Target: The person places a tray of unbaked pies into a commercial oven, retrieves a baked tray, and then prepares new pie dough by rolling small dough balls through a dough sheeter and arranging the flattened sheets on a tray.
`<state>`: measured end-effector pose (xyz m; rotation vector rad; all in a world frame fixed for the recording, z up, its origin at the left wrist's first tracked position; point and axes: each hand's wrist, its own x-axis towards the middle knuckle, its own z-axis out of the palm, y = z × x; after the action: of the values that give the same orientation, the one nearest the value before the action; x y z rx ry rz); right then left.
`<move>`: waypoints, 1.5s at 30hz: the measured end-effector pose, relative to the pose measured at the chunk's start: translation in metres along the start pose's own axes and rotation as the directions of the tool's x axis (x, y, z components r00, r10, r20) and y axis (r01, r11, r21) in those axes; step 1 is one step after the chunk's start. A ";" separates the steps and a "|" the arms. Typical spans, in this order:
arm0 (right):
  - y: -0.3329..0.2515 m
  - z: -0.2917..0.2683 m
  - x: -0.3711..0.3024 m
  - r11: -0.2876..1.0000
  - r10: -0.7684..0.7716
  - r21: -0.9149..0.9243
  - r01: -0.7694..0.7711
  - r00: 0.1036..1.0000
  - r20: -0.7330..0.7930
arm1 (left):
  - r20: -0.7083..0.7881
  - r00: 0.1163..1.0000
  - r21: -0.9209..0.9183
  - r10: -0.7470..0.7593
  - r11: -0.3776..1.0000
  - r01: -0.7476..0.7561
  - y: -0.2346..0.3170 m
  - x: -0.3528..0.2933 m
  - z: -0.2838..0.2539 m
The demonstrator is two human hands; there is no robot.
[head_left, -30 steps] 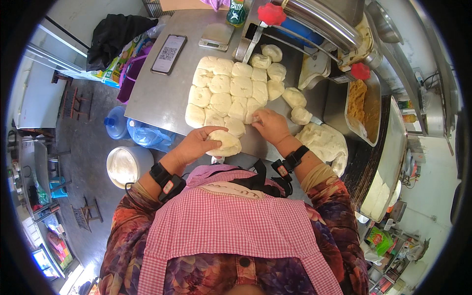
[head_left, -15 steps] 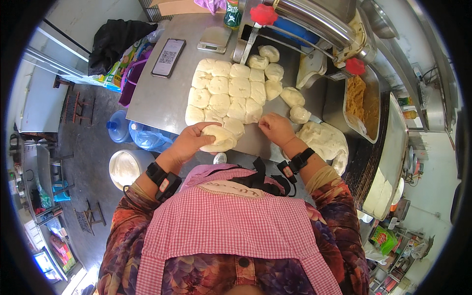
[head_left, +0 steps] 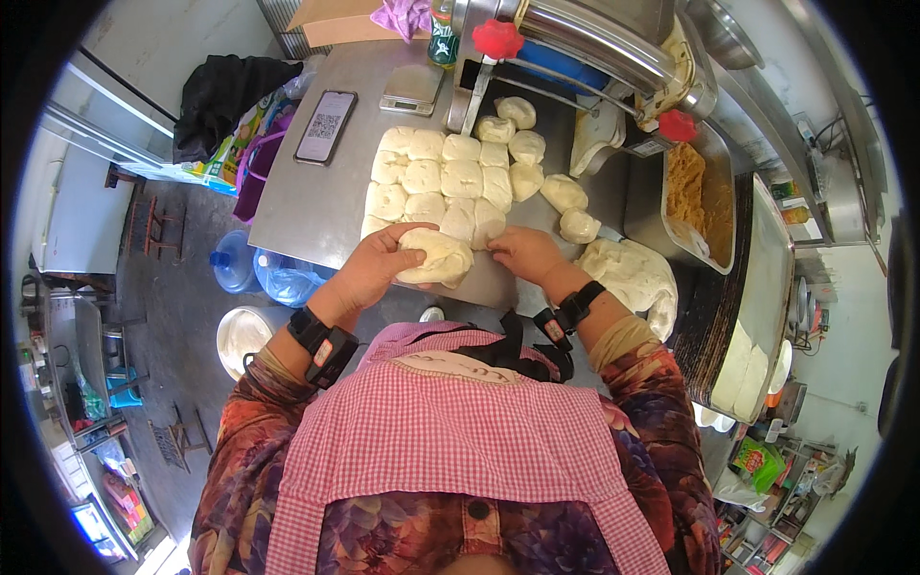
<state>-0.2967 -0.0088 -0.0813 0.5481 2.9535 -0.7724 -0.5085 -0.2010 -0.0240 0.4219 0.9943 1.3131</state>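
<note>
There's a phone (head_left: 325, 126) lying flat near the far left edge of the steel surface (head_left: 307, 211), its screen lit white with a square black code pattern, and just right of it sits a small grey digital scale (head_left: 411, 89) with a little display strip on its near edge. A colourful printed bag (head_left: 235, 134) in green, yellow and pink hangs off the surface's left side under a black cloth, and a brown cardboard box (head_left: 331, 21) sits at the far end. Off at lower right there's a green packet (head_left: 759, 460) on a cluttered shelf, and at bottom left a small bright screen (head_left: 93, 525), too blurry to make out.
</note>
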 end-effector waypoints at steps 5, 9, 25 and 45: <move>-0.006 -0.032 0.000 0.916 0.289 0.276 -0.291 0.956 0.047 | 0.036 0.996 0.049 0.082 0.995 -0.083 0.013 0.003 0.002; -0.044 -0.070 0.006 0.421 0.214 0.897 -0.133 0.976 0.044 | 0.048 0.984 0.076 0.173 0.981 -0.176 0.034 0.016 0.012; -0.079 -0.185 -0.022 0.084 0.273 0.993 -0.086 0.960 0.060 | 0.464 0.864 0.082 0.194 0.962 -0.260 0.108 0.063 0.096; -0.002 -0.382 0.014 0.729 0.252 0.679 0.091 0.886 -0.389 | 0.420 0.689 0.597 0.590 0.392 -0.700 0.275 0.162 0.200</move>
<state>-0.2919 0.1776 0.2520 1.0134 2.8922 -2.0102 -0.5243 0.0735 0.2338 1.6738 1.2707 1.4827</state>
